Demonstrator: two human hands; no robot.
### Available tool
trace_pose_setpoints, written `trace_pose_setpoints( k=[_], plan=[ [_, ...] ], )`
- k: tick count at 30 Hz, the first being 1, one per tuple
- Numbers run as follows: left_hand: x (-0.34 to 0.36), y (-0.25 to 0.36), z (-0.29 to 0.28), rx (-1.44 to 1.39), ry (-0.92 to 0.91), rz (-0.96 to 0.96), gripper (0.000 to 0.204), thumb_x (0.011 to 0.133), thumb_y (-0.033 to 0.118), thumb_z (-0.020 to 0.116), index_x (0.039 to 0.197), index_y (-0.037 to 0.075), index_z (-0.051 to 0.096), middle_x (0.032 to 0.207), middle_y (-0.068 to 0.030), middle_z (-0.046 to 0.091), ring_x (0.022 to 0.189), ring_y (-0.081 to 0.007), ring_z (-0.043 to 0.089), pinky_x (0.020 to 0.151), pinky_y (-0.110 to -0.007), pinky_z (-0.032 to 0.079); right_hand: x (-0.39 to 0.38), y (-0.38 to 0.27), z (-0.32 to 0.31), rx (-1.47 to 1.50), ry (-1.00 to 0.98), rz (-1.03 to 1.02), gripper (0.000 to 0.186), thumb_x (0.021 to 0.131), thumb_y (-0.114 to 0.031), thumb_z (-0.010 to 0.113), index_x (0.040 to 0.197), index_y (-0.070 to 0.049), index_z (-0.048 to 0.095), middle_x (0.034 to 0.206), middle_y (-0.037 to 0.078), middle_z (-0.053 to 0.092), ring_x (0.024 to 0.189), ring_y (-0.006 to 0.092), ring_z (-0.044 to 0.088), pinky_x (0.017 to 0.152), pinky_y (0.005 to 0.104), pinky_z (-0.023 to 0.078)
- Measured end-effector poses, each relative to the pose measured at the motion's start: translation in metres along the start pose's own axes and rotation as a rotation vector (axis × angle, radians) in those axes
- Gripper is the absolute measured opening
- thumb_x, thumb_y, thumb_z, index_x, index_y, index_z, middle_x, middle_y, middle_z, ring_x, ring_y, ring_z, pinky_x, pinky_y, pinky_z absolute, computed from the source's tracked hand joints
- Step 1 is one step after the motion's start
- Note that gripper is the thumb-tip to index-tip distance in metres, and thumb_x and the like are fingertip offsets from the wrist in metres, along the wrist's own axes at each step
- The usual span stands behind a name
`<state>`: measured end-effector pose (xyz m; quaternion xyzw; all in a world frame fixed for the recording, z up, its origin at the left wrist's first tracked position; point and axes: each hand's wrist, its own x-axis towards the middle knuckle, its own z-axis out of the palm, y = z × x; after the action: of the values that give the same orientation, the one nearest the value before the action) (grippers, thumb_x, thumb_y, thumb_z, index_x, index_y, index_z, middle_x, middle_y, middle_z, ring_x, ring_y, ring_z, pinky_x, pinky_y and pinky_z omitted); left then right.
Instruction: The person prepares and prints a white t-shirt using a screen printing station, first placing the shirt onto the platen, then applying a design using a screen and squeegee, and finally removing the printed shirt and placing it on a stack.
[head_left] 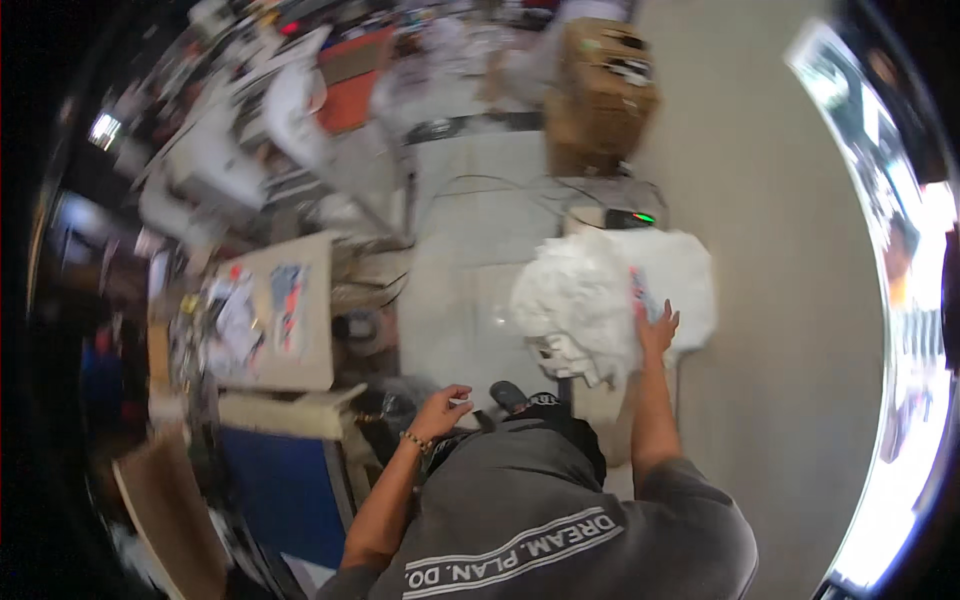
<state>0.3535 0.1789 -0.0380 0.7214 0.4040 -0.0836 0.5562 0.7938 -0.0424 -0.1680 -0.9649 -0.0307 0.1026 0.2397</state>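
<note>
A white crumpled bundle (575, 300) lies on the floor (770, 300), just left of the right hand (658, 328), whose spread fingers (672, 318) press it. Left hand (443, 405) hangs loosely curled, grasping nothing visible, near a cardboard sheet (300, 330).

Single head-worn fisheye view, facing steeply down over torso toward floor (780, 330).

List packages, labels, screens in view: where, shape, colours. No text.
Cardboard boxes: top centre on the floor, stacked, brown, with dark label patches.
White bundle: centre, crumpled wrapping, right hand touching it.
Small device: behind the bundle, dark, green and red lights.
Flat cardboard sheet: left, tan, with colourful blurred printed items on it.
Left hand: low centre, holds something small and white, unclear.
</note>
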Motion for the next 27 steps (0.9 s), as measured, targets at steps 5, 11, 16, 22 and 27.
trace_pose_setpoints(
  k=[5, 11, 16, 22, 27],
  plan=[
    [-0.052, -0.062, -0.025, -0.073, 0.353, -0.089, 0.04, 0.096, 0.027, 0.07, 0.128, 0.004, 0.066, 0.104, -0.0094, 0.073, 0.086, -0.0153, 0.066, 0.076, -0.032, 0.053, 0.02, -0.041, 0.06, 0.137, -0.432, -0.343, 0.069, 0.103, -0.052, 0.045, 0.152, -0.003, 0.042, 0.16, 0.021, 0.034, 0.152, 0.0321, 0.026, 0.124, 0.0431, 0.019],
    [-0.076, -0.049, -0.049, -0.18, 0.61, 0.011, 0.031, 0.095, 0.022, 0.069, 0.116, 0.0, 0.07, 0.096, -0.0091, 0.074, 0.086, -0.0146, 0.068, 0.076, -0.031, 0.054, 0.175, 0.037, 0.095, -0.503, -0.257, -0.77, 0.05, 0.105, -0.03, 0.041, 0.141, 0.002, 0.053, 0.146, 0.023, 0.053, 0.137, 0.0341, 0.047, 0.121, 0.0432, 0.028],
    [-0.183, -0.063, -0.019, -0.075, 1.106, -0.163, 0.025, 0.096, 0.022, 0.067, 0.106, 0.0, 0.073, 0.096, -0.0101, 0.075, 0.084, -0.016, 0.07, 0.074, -0.034, 0.055, 0.007, -0.18, 0.024, 0.098, 0.165, -0.827, 0.042, 0.099, -0.032, 0.059, 0.123, 0.001, 0.065, 0.128, 0.023, 0.064, 0.115, 0.0389, 0.061, 0.102, 0.0474, 0.045],
    [-0.283, -0.095, -0.029, -0.389, 1.947, -0.306, 0.014, 0.093, 0.014, 0.071, 0.103, 0.005, 0.074, 0.09, -0.0094, 0.074, 0.079, -0.0163, 0.069, 0.072, -0.032, 0.055, -0.174, -0.314, 0.078, 0.329, -0.438, -1.539, 0.027, 0.089, -0.014, 0.071, 0.113, 0.0, 0.068, 0.107, 0.016, 0.069, 0.103, 0.032, 0.064, 0.094, 0.0404, 0.049],
    [-0.403, -0.271, 0.008, -0.076, 2.134, -0.952, 0.025, 0.093, 0.016, 0.066, 0.11, -0.003, 0.066, 0.117, -0.018, 0.067, 0.11, -0.0311, 0.063, 0.093, -0.043, 0.05, -0.397, -0.354, 0.076, 0.423, -0.956, -1.955, 0.022, 0.082, -0.013, 0.077, 0.101, -0.005, 0.071, 0.115, 0.017, 0.067, 0.111, 0.037, 0.062, 0.097, 0.0457, 0.048]
  ],
)
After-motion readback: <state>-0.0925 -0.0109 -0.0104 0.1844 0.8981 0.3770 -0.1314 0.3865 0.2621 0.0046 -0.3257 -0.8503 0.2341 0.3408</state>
